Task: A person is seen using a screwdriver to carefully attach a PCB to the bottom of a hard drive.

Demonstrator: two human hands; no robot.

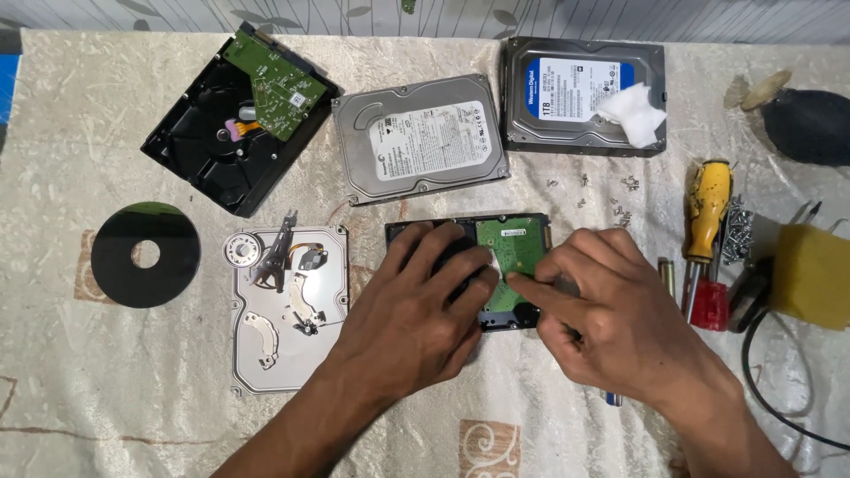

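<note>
Green circuit board point(513, 252) up on black hard drive point(416, 235), left hand point(416, 310) flat on it, fingers spread, gripping nothing. Right hand point(611, 310) forefinger on board; grip on anything: can't tell

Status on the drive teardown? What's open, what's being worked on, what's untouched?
Done: one drive lies opened with its platter out beside the bare chassis; a black drive has its green board flipped up. In hand: left hand and right hand both rest on a small drive, board side up. Left: two sealed drives, silver and blue-labelled, look unopened.
</note>
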